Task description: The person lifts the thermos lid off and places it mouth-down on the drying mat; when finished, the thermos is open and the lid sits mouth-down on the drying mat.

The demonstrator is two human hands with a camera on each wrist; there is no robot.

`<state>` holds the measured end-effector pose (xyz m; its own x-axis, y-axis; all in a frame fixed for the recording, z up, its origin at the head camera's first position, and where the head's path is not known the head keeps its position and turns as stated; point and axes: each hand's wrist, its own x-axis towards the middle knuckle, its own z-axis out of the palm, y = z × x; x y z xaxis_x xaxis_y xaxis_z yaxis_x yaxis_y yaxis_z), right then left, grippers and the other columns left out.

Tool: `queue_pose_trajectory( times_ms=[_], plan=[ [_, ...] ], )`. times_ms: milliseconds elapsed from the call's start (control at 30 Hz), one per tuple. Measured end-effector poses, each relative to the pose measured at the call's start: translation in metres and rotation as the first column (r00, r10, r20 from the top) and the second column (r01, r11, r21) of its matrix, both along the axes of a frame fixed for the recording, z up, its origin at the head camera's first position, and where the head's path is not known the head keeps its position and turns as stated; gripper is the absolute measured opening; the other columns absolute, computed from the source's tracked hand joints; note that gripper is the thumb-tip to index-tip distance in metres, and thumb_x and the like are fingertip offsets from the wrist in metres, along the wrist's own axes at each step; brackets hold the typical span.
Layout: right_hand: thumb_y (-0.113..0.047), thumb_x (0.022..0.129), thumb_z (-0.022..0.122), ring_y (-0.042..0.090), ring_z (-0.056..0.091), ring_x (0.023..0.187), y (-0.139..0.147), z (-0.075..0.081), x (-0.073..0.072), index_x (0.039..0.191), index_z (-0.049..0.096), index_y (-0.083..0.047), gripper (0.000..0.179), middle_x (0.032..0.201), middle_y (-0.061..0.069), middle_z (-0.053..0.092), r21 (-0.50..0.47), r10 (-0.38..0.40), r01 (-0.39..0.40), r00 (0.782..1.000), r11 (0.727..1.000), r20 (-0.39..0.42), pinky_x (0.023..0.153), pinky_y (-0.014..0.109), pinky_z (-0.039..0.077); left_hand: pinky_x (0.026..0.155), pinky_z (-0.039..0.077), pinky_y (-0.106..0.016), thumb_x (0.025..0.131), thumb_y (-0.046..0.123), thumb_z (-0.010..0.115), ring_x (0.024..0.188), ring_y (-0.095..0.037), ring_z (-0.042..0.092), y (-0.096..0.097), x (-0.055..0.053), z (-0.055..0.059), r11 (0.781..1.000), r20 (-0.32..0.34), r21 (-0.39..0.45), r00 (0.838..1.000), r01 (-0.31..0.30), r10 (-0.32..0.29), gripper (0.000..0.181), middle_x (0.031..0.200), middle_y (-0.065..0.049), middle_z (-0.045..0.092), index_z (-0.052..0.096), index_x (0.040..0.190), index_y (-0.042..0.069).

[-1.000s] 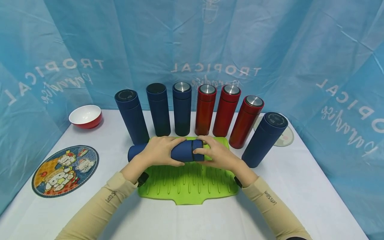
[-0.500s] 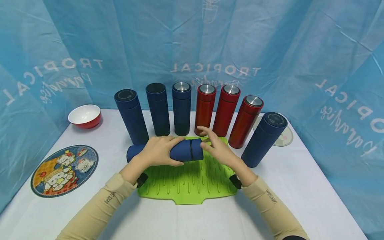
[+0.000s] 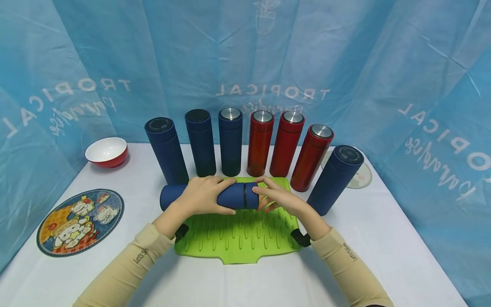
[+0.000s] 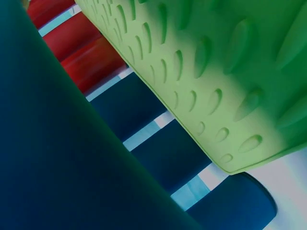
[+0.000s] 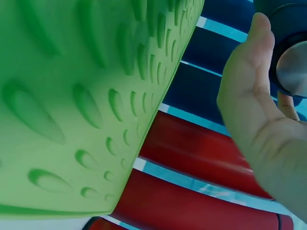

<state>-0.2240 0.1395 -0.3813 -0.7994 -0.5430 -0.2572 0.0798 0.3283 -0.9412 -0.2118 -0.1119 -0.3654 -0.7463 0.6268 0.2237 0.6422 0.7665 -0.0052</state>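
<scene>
A blue thermos (image 3: pixel 231 195) lies sideways above the green ridged mat (image 3: pixel 238 238), held from above by my left hand (image 3: pixel 203 195) around its middle. At its right end my right hand (image 3: pixel 280 198) grips the lid (image 3: pixel 251 196), which sits on the thermos past a dark seam. In the right wrist view the thumb presses the rim of the lid, whose silver top (image 5: pixel 295 67) faces the palm; part of a finger shows on its far side and the rest is hidden. The thermos body (image 4: pixel 62 158) fills the lower left of the left wrist view.
Behind the mat stand upright blue thermoses (image 3: pixel 201 143) and red thermoses (image 3: pixel 261 143). Another blue thermos (image 3: pixel 333 181) stands close to my right wrist. On the left are a red-and-white bowl (image 3: pixel 107 160) and a round cartoon placemat (image 3: pixel 82 221); a pale round mat (image 3: pixel 359 177) is at right.
My right hand lets go of the lid, lifts its fingers off it, then comes back onto it with the wrist turned. My left hand keeps its hold on the thermos.
</scene>
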Motion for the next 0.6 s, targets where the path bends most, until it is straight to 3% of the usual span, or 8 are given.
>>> queue_pose_trajectory(
  times_ms=[167,300,467,600],
  plan=[
    [-0.031,0.092,0.050,0.043,0.059,0.093,0.0031,-0.0021,-0.0004,0.133,0.028,-0.019,0.048,0.111,0.018,0.053,-0.088,0.030,-0.025,0.998,0.996,0.061,0.079,0.045,0.051,0.056,0.048,-0.032,0.066,0.069,0.065,0.080,-0.019,0.062,0.0002,-0.0002,0.0005,1.000,-0.013,-0.006,1.000,0.010,-0.011,0.079,0.104,-0.004,0.064,0.053,0.129,0.024],
    [-0.022,0.088,0.055,0.042,0.058,0.091,0.0030,-0.0019,0.0002,0.131,0.027,-0.020,0.051,0.113,0.019,0.046,-0.144,0.057,-0.051,0.998,0.988,0.037,0.081,0.050,0.050,0.056,0.048,-0.031,0.066,0.069,0.064,0.079,-0.019,0.062,0.0003,-0.0006,0.0015,1.000,0.006,-0.006,1.000,0.009,-0.009,0.079,0.104,-0.004,0.065,0.053,0.130,0.023],
    [-0.015,0.082,0.063,0.038,0.056,0.098,0.0043,-0.0034,0.0011,0.129,0.026,-0.022,0.060,0.127,0.018,0.033,-0.136,0.089,-0.100,0.993,0.986,-0.082,0.083,0.050,0.049,0.055,0.046,-0.029,0.067,0.068,0.065,0.076,-0.017,0.062,0.0001,-0.0018,0.0005,1.000,0.025,0.014,1.000,0.017,-0.017,0.079,0.103,-0.004,0.065,0.053,0.130,0.022],
    [-0.008,0.076,0.072,0.033,0.054,0.106,0.0047,-0.0069,0.0023,0.131,0.025,-0.023,0.074,0.131,0.013,0.030,-0.065,0.090,-0.110,0.962,0.992,-0.258,0.087,0.045,0.047,0.054,0.046,-0.029,0.067,0.068,0.064,0.076,-0.017,0.062,0.0005,-0.0027,-0.0014,1.000,0.033,0.020,0.999,0.020,-0.021,0.079,0.103,-0.004,0.065,0.053,0.130,0.022]
  ],
)
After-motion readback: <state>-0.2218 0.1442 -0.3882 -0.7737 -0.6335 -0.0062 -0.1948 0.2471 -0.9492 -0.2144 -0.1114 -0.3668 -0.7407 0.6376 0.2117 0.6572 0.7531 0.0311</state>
